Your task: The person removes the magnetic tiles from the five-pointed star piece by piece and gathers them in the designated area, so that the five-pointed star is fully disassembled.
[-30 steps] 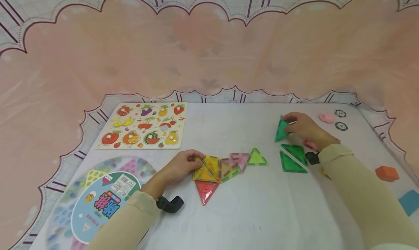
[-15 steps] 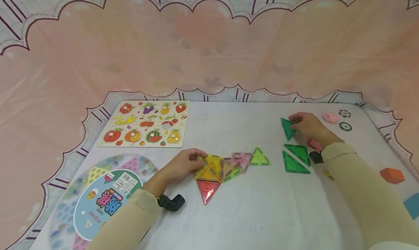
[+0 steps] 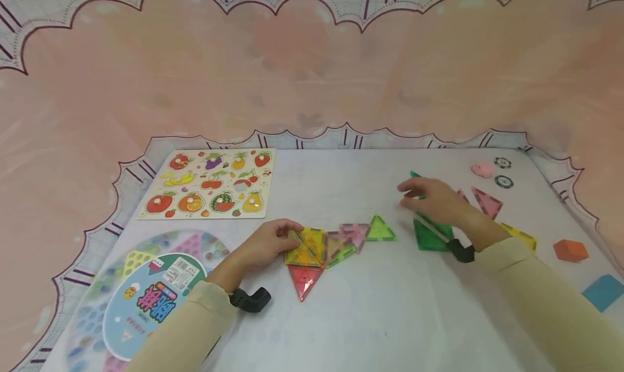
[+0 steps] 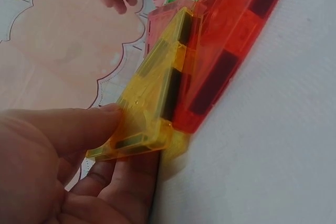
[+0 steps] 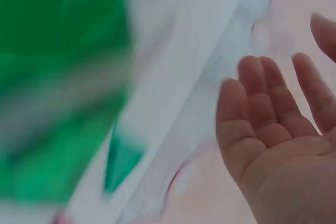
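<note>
My left hand pinches a yellow magnetic tile at its edge, thumb on top and fingers below. A red triangular tile adjoins it on the near side. Pink tiles and a lime triangle carry the row on to the right. My right hand holds nothing, its fingers loosely spread over the green triangular tiles. Its palm and fingers show bare in the right wrist view. Another green triangle lies beyond, mostly hidden by that hand in the head view.
At the back left lies a fruit puzzle board, with a round game board in front of it. On the right are a pink pig, two chips, a pink triangle, a yellow tile, an orange block and a blue block.
The right hand has let go of the green triangle it was holding and come nearer, over the other green tiles. My left hand keeps its pinch on the yellow tile.
</note>
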